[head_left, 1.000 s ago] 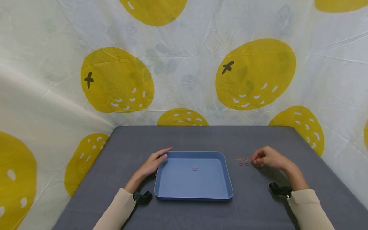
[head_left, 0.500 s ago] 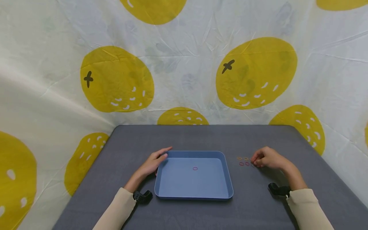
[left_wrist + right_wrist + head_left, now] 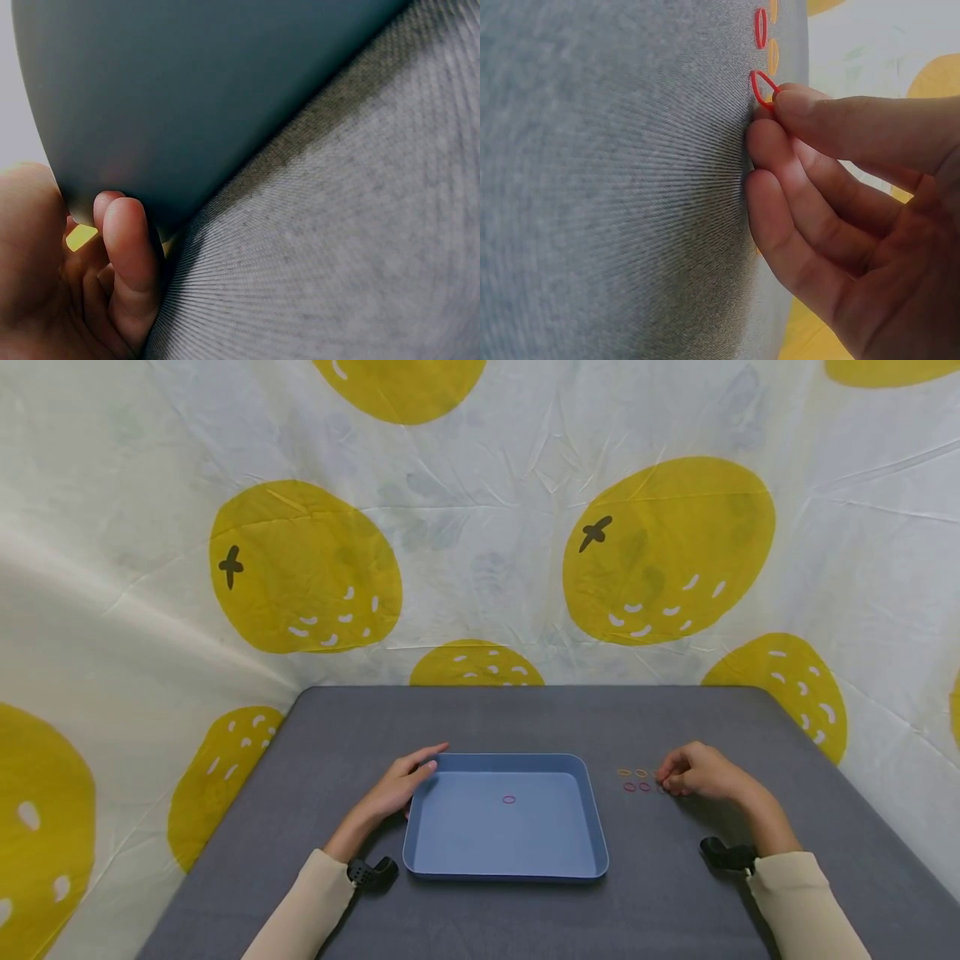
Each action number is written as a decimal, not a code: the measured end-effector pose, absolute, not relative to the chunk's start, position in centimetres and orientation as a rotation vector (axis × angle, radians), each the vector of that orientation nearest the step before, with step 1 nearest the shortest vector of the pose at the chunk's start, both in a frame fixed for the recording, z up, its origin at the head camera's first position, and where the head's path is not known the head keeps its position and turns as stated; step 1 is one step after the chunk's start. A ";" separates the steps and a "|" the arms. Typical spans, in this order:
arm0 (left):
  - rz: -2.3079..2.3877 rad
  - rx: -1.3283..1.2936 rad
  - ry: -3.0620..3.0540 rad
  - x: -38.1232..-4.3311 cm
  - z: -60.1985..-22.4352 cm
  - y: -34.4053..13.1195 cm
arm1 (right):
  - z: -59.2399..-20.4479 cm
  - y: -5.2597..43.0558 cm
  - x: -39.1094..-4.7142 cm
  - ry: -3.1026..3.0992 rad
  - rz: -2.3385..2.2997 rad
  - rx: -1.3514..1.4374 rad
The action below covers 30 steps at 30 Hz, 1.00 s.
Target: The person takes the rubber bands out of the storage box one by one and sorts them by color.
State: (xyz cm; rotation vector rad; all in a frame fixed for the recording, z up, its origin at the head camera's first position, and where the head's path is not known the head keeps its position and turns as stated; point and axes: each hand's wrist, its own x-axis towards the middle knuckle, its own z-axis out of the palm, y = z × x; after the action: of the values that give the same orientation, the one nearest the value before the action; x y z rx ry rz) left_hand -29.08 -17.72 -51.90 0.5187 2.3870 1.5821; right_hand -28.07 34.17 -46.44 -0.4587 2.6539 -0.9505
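Note:
A shallow blue tray (image 3: pixel 505 827) lies on the grey table. My left hand (image 3: pixel 395 787) grips its back left corner, with the thumb over the rim and other fingers against the outer wall (image 3: pixel 172 97), as the left wrist view shows. To the tray's right, my right hand (image 3: pixel 701 772) is low over the table. Its thumb and index finger pinch a thin red rubber band (image 3: pixel 757 84), whose free loop sticks out past the fingertips. Close by lie other red rubber bands (image 3: pixel 630 787) and orange rubber bands (image 3: pixel 624 772) in two rows.
One more red rubber band (image 3: pixel 509 799) lies inside the tray, near its middle. The grey table (image 3: pixel 495 718) reaches back to a pale curtain (image 3: pixel 480 568) printed with yellow fruit. Each wrist wears a black strap-on camera (image 3: pixel 372 875).
My right fingertips have shifted very slightly to the right at the end of the rows. The left hand and the tray have stayed in place.

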 end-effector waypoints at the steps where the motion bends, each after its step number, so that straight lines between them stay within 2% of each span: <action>1: 1.582 0.514 2.388 -29.0 -51.8 -17.7 | -46.5 34.2 -28.1 2.656 -0.947 -0.456; 10: 1.589 0.523 2.379 -27.7 -49.7 -17.0 | -46.5 34.3 -28.0 2.690 -0.905 -0.459; 18: 1.562 0.504 2.407 -29.0 -51.9 -17.6 | -46.5 34.2 -27.9 2.696 -0.887 -0.457; 30: 1.556 0.516 2.400 -29.2 -52.0 -17.8 | -46.6 34.1 -27.9 2.727 -0.859 -0.452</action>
State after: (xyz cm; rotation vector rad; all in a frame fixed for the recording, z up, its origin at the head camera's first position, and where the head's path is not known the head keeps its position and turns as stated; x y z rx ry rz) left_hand -29.18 -17.75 -51.98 0.5161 2.3996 1.5560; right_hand -27.90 34.05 -46.56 -0.4519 2.7267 -0.8588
